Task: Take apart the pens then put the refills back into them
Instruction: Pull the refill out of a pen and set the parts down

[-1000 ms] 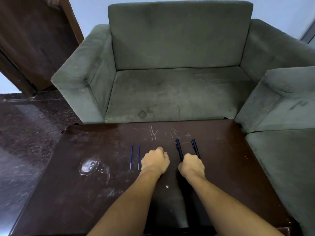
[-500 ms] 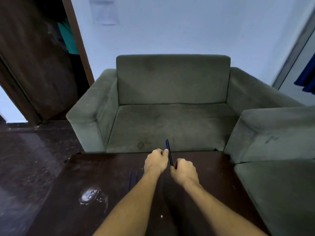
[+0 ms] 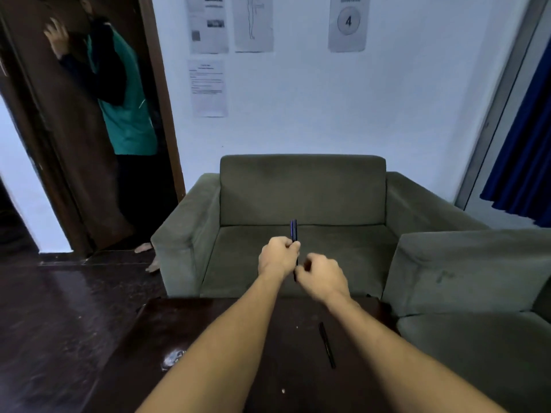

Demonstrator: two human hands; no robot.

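Observation:
I hold a dark blue pen (image 3: 294, 231) upright in front of me, above the far edge of the dark wooden table (image 3: 167, 329). My left hand (image 3: 277, 254) grips its middle, and the top end sticks up above the fist. My right hand (image 3: 320, 274) pinches the pen's lower end, just below the left hand. A second dark pen (image 3: 327, 344) lies on the table between my forearms, nearer the right one. The two loose refills are hidden behind my left arm.
A green sofa (image 3: 301, 210) stands behind the table, with another sofa section (image 3: 465, 272) at the right. A person in a green top (image 3: 125, 93) stands in the doorway at the back left. A pale smear (image 3: 173, 356) marks the table's left side.
Both hands lifted one pen off the table and raised it in front of the sofa. The camera tilted up, so the wall and doorway now show and the refills dropped out of sight.

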